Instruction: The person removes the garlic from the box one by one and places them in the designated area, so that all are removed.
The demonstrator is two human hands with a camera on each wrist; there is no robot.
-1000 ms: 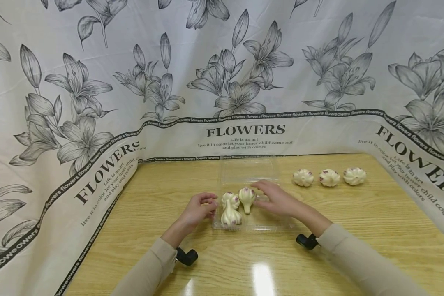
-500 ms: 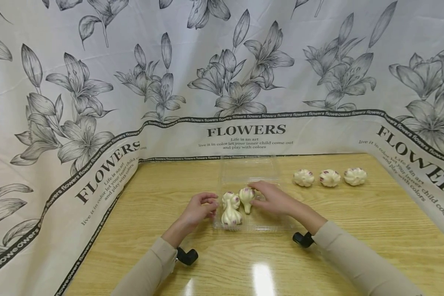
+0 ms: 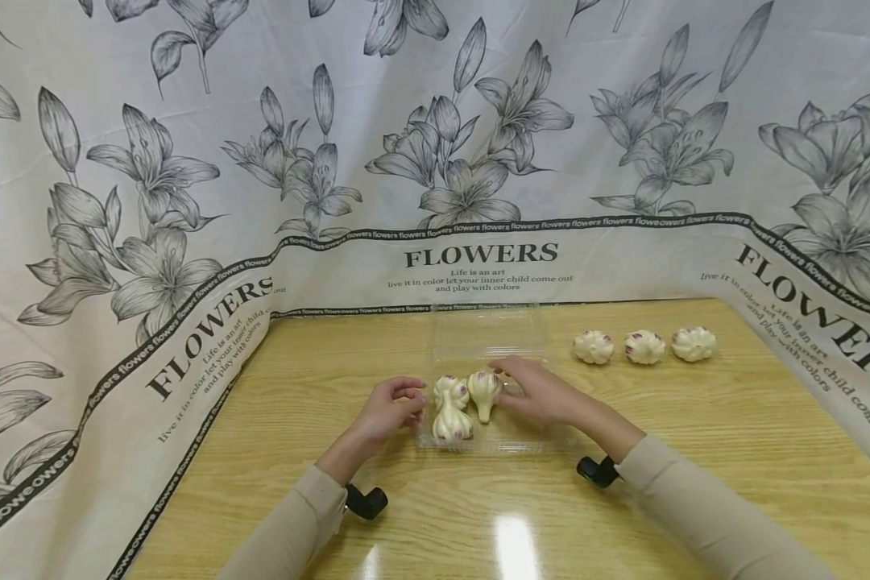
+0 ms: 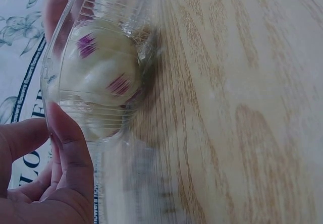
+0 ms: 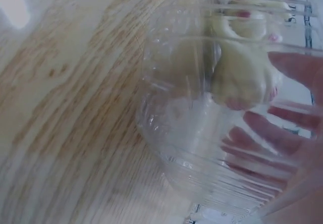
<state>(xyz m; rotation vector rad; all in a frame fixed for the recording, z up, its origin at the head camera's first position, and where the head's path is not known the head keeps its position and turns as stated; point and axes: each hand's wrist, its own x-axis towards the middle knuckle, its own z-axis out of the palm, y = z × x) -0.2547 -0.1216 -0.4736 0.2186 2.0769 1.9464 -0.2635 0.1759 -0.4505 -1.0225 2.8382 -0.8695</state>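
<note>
A clear plastic box (image 3: 525, 445) with its lid (image 3: 487, 330) laid back holds three glossy cream garlic bulbs with purple marks. Two of them, a front-left bulb (image 3: 453, 427) and a back-left bulb (image 3: 445, 389), overlap at the left side. My left hand (image 3: 394, 409) pinches the box's left rim between thumb and finger, as the left wrist view shows. Inside the box, my right hand (image 3: 540, 391) has its fingertips at the right side of the third garlic bulb (image 3: 482, 387), whose stem points toward me. Through the clear wall, the right wrist view shows loosely spread fingers (image 5: 275, 133) beside this bulb.
Three more garlic bulbs stand in a row on the wooden table (image 3: 319, 346) at the back right: a left one (image 3: 593, 347), a middle one (image 3: 644, 347) and a right one (image 3: 693, 344). A flower-printed curtain (image 3: 486, 282) surrounds the table's back and sides.
My right hand has moved slightly left, up against the third garlic bulb, which has shifted a little toward me. The left hand has stayed at the box's rim.
</note>
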